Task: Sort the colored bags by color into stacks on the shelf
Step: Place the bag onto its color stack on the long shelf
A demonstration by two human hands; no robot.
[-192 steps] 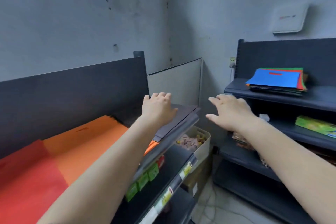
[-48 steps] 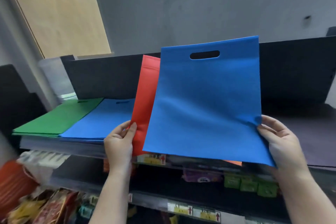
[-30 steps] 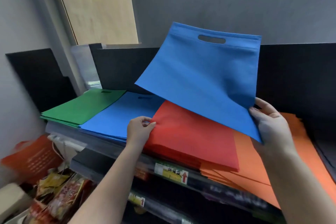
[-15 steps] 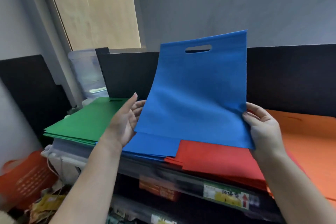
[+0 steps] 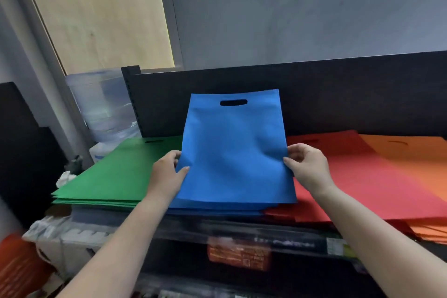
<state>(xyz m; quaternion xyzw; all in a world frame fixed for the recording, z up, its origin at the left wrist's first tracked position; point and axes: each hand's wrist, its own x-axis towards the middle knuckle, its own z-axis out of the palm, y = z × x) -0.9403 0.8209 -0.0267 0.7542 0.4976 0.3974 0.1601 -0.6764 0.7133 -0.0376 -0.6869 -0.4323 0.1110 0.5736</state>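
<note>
At the far left edge an orange bag (image 5: 14, 266) on the floor is cut off by the frame and blurred, and behind it a clear water jug (image 5: 104, 106) stands partly hidden by the shelf's dark back panel (image 5: 338, 94). On the shelf (image 5: 242, 227) a green stack (image 5: 113, 174) lies flat, its right edge covered by the left hand (image 5: 167, 174) and by the blue bag (image 5: 234, 150). That hand's grip pinches the bag's left edge, thumb on the front face and fingers behind, out of sight. The bag tilts up from a blue stack (image 5: 217, 208), of which only the front edges show beneath it; its handle slot is at the top, against the back panel. The right hand (image 5: 307, 167) pinches the bag's right edge, thumb in front, fingers curled at the side. Beyond it lies a red stack (image 5: 358, 176), its left part hidden by that hand and the bag, then an orange stack (image 5: 416, 157) cut off at the right. Price labels (image 5: 239, 253) on the shelf front are too blurred to read.
</note>
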